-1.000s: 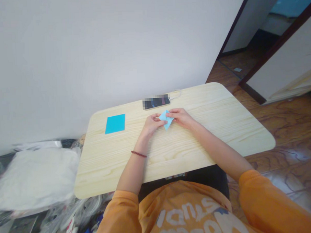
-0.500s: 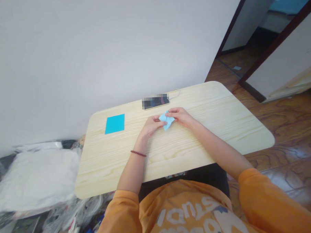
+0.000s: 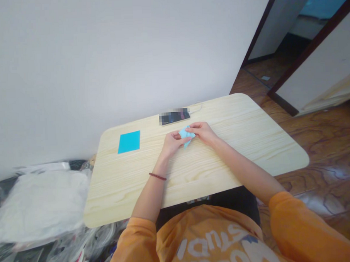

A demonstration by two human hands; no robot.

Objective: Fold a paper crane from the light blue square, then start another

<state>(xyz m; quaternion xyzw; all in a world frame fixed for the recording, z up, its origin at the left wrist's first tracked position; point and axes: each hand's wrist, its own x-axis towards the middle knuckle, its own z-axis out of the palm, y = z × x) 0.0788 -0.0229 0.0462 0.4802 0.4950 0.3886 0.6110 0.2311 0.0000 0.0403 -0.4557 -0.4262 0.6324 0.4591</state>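
Orange T-shirt (image 3: pixel 208 234): nearest, white lettering on the chest, short sleeves over both upper arms.
Beaded bracelet (image 3: pixel 157 176): dark red, around the left wrist.
Tabletop (image 3: pixel 256 139): pale wood grain, rounded corners, under both forearms.
Left hand (image 3: pixel 172 142): thumb and fingers clamped on the folded paper's left side, thumb across its front.
Right hand (image 3: pixel 203 131): fingertips pinching the paper's upper right edge; its thumb is mostly hidden.
Folded origami paper (image 3: pixel 184 133): light blue, small, between the two hands above the table's middle, one point hanging down.
Turquoise paper square (image 3: pixel 129 142): flat, to the left, well apart from the hands.
Smartphone (image 3: pixel 174 117): just beyond the hands, white cable (image 3: pixel 200 106) at its right end.
Wall (image 3: pixel 116 64): white, behind the table.
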